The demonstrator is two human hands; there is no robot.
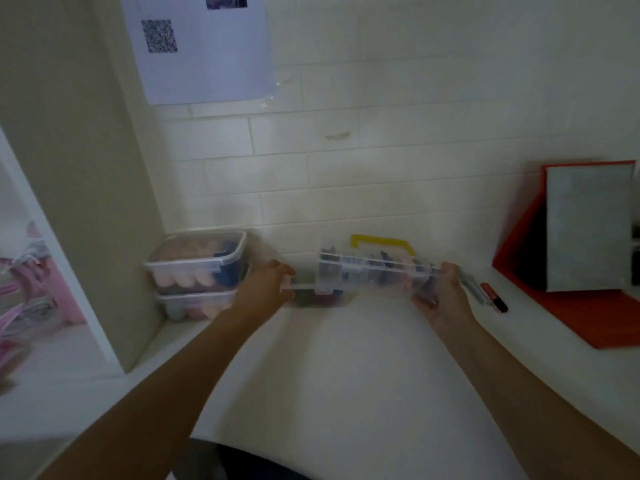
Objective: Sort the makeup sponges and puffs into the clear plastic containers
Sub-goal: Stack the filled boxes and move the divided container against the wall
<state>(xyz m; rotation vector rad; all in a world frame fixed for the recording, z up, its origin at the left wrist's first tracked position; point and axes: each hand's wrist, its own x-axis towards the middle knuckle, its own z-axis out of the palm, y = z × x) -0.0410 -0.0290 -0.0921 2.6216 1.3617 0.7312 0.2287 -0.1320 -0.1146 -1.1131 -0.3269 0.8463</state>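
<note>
Against the tiled wall, on the white surface [346, 358], both hands grip a clear yellow-handled container [374, 275] by its ends, left hand [266, 284] and right hand [441, 292] closed on it, probably to steady it beside two stacked filled tubs [197, 271].

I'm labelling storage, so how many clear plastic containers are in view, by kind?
Lidded tubs stacked at the wall: 2, upper on lower
Yellow-handled organizer case held by both hands (left, right): 1
Low container beneath it: 1
Total: 4
</note>
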